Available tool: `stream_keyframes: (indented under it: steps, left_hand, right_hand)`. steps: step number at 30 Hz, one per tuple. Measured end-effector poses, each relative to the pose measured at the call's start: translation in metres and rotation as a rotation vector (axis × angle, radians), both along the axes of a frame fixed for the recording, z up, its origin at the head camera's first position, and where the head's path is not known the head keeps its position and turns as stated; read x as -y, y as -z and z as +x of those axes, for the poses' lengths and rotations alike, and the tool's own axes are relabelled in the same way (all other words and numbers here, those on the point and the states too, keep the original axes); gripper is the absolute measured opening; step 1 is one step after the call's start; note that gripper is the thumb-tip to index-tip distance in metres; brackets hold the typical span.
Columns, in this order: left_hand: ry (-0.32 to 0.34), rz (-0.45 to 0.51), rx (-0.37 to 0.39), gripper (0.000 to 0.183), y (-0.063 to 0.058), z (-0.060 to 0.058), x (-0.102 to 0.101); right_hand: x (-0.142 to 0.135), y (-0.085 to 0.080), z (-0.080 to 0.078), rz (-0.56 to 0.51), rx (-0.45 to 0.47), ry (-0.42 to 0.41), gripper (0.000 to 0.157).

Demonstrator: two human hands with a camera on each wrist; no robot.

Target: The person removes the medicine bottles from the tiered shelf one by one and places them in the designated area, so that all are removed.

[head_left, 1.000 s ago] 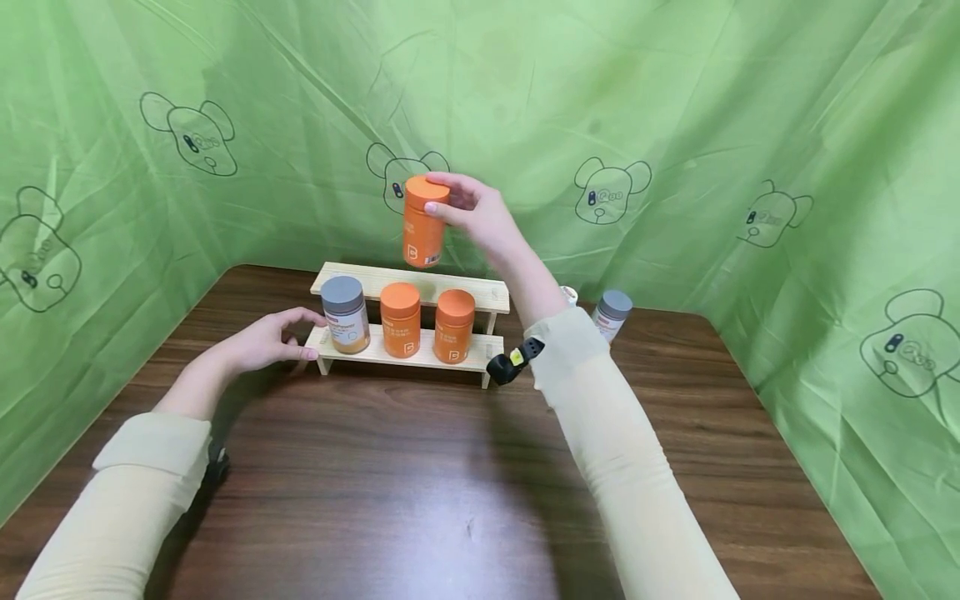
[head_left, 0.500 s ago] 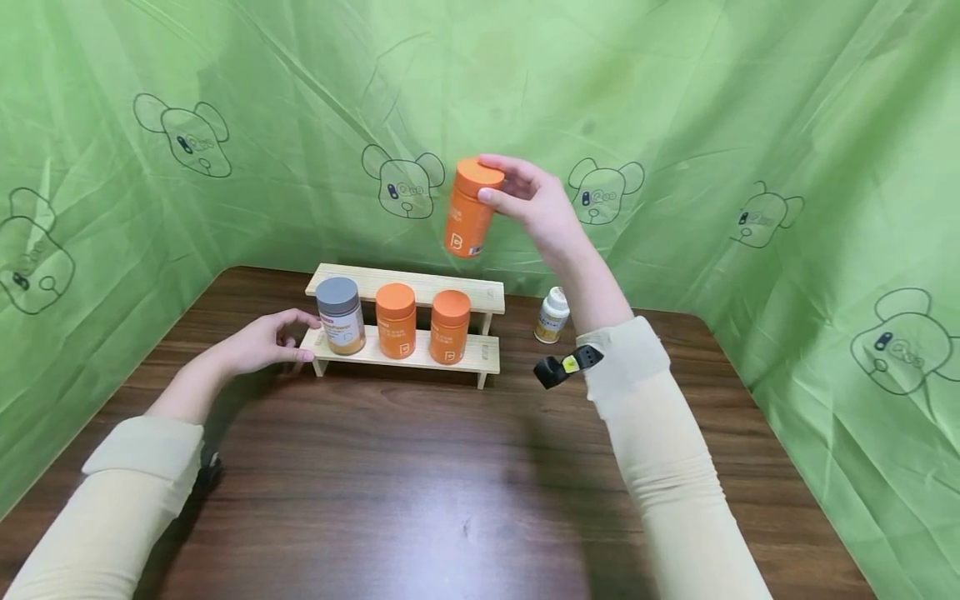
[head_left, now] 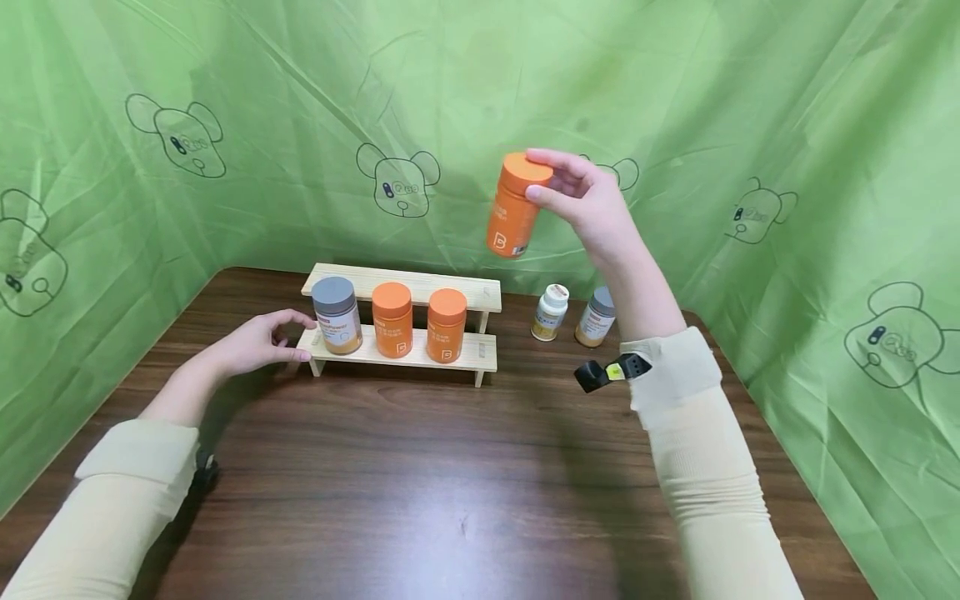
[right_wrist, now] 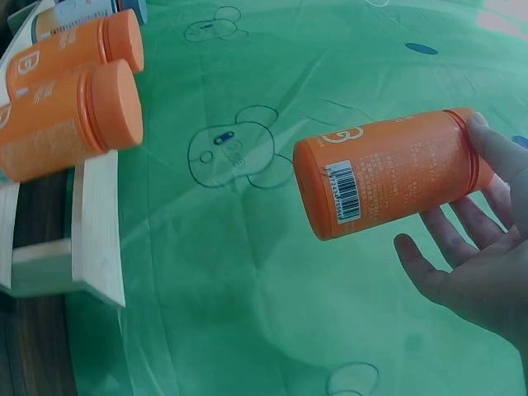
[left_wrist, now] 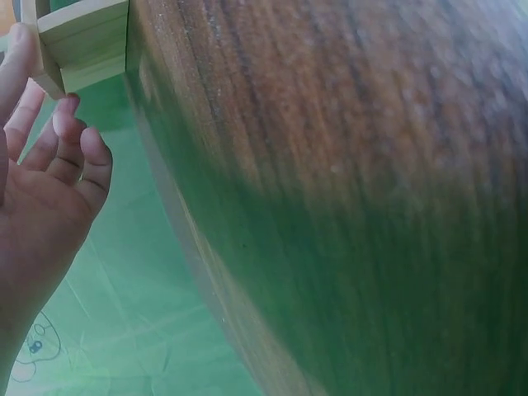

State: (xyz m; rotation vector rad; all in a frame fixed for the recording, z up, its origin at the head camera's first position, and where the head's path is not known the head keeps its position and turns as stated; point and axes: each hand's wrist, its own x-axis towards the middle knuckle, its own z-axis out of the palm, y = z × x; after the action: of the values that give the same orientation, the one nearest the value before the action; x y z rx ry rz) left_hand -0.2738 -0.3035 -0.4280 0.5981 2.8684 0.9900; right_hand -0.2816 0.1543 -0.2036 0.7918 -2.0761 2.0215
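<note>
Right hand pinching an orange jar by its lid, tilted in mid-air at upper right of centre, left hand at the left end of a wooden shelf, whether gripping it I cannot tell, three jars standing there.

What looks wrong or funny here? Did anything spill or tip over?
Nothing looks spilled or broken. One round orange plastic jar tilts, but the right hand holds it midair near its lid. A round grey-lidded jar and two orange jars stand upright on the pale wooden rack.
</note>
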Motion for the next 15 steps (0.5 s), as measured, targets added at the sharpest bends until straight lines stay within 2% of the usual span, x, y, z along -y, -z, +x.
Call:
stream_keyframes:
  steps: [6,15]
  left_hand:
    - [0.01,0.016,-0.019,0.053,-0.001,0.003,0.003]
    - [0.029,0.039,-0.005,0.053,0.005,0.004,0.01]
  right_hand:
    - [-0.018,-0.001,0.007,0.008,-0.018,0.022,0.042]
    - [-0.05,0.009,0.015,-0.008,-0.062,0.041,0.04]
